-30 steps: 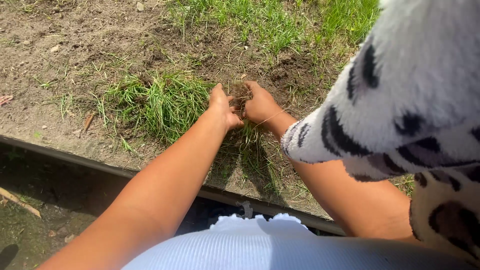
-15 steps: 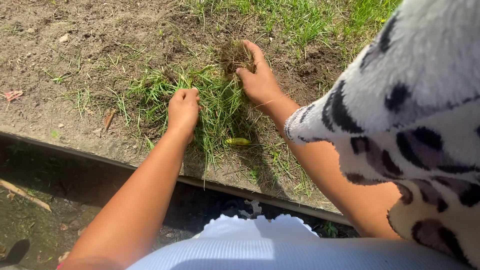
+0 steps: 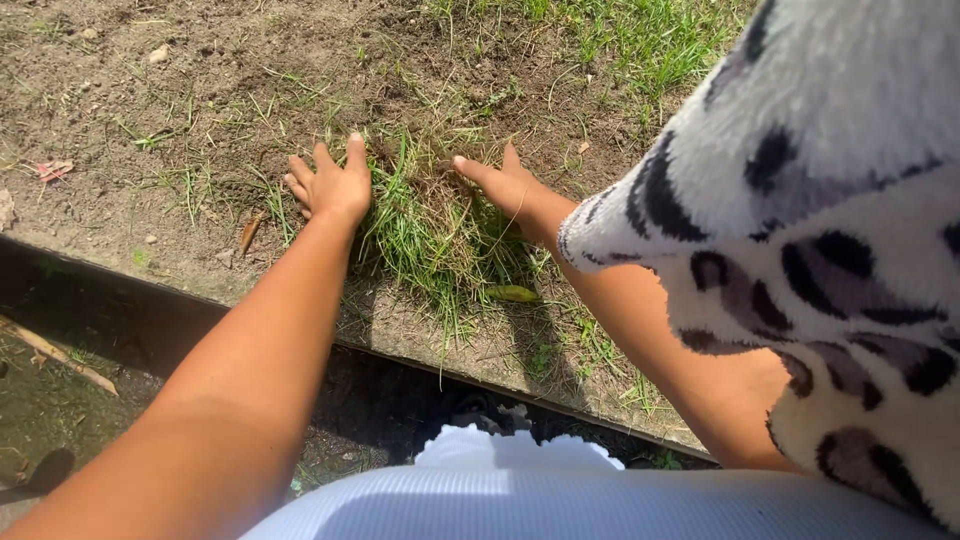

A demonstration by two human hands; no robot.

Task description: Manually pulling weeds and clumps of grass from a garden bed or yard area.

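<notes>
Pressed flat on either side of the grass clump (image 3: 432,225): left hand (image 3: 328,185) and right hand (image 3: 503,187), fingers spread, gripping nothing, seemingly bracketing it against the soil (image 3: 180,80).

A clump of green grass (image 3: 430,225) with brown roots showing on top sits in the dirt, just above the dark edging strip (image 3: 150,290).

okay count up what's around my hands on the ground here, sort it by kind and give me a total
Hands: 2, the left hand and the right hand, both open and flat
Grass clump between them: 1, the grass clump
Yellow-green leaf: 1, the yellow-green leaf
Brown dry leaf: 1, the brown dry leaf
Reddish dry leaf: 1, the reddish dry leaf
Total: 6
</notes>
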